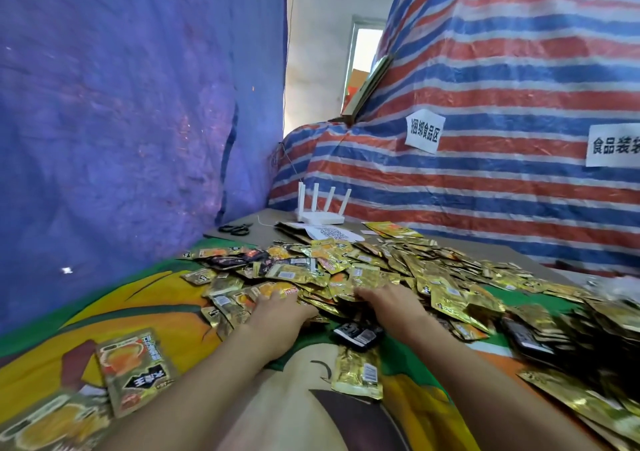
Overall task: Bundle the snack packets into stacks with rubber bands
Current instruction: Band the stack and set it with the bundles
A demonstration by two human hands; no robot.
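Packets (346, 267) under fingers (277, 296) (apparently touching)

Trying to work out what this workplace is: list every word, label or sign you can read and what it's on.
"捆绑食品区": white paper sign on the striped tarp.
"食品装", then cut off by the frame edge: second paper sign on the same tarp.
QR code, no readable words: white sheet in front of the router.
Print on the snack packets: too small, blurred or upside down to read.
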